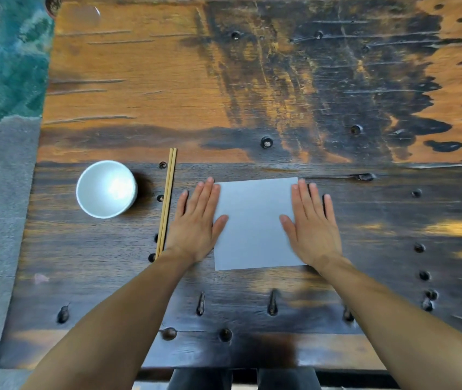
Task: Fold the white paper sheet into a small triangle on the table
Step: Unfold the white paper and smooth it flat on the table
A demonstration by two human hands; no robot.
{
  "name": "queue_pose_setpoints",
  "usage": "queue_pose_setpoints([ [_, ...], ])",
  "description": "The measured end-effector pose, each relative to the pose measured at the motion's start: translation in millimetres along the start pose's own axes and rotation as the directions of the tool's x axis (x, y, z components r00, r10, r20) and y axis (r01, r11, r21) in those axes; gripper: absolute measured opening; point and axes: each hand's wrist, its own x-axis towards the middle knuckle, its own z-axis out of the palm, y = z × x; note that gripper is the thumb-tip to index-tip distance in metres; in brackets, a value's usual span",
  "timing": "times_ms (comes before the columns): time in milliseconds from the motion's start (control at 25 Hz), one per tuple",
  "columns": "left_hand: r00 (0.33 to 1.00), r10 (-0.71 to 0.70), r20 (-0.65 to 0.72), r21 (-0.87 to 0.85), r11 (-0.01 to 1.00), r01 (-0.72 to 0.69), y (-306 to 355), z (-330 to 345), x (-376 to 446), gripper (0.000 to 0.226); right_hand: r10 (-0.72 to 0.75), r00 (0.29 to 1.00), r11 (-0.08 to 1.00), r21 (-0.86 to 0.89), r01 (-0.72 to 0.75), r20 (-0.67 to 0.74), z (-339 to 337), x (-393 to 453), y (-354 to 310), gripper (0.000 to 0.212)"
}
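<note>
The dark, glossy wooden table [252, 108] carries the white paper sheet [255, 223], flat and unfolded near its front edge. The left hand [196, 223] and right hand [313, 225] lie palm-down on the sheet's side edges, fingers [206, 192] straight, nearly together, pinching nothing. On slick wood the sheet may slide during creasing, skewing the diagonal. Chopsticks [167, 201] beside the left hand, and the bowl [106, 189] beyond, risk a knock.

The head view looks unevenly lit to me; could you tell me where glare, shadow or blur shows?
Head view: glare washes the white bowl inside; bright patches streak the table at right; the paper sheet looks shadowed grey; frame edges are softly blurred.
</note>
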Motion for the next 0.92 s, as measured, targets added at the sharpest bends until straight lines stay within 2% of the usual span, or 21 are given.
queue_pose_setpoints([
  [120,0.998,-0.050,-0.026,-0.015,0.999,0.050,8,-6,-8,0.068,0.029,1.000,0.999,0.035,-0.029,-0.007,-8,-7,3,0.072],
  [160,0.998,-0.040,-0.049,-0.025,0.999,0.039,16,-5,-17,0.068,-0.002,1.000,0.999,0.051,0.003,-0.029,-10,-13,-2,0.073],
  [280,0.992,0.120,-0.040,-0.032,0.992,-0.121,48,14,-61,0.068,-0.236,0.971,0.970,0.046,0.237,-0.037,-3,-46,-21,0.072],
  [320,0.990,0.143,-0.017,-0.028,0.989,-0.143,55,21,-75,0.068,-0.271,0.963,0.962,0.036,0.271,-0.016,2,-59,-25,0.071],
  [560,0.998,0.026,0.051,0.016,0.999,-0.027,41,28,-93,0.069,-0.062,0.996,0.998,0.007,0.062,0.066,4,-76,-3,0.074],
  [720,0.996,0.055,0.071,-0.014,0.998,-0.054,31,24,-99,0.069,-0.014,0.995,1.000,-0.008,0.015,0.103,1,-84,12,0.074],
  [800,0.999,0.049,0.021,-0.061,0.997,-0.048,30,16,-93,0.068,-0.019,0.993,1.000,0.002,0.019,0.113,-2,-83,12,0.075],
  [920,0.977,-0.160,-0.140,-0.207,0.970,0.129,30,-13,-52,0.054,-0.109,0.991,0.993,0.041,0.106,0.079,-14,-67,5,0.072],
])
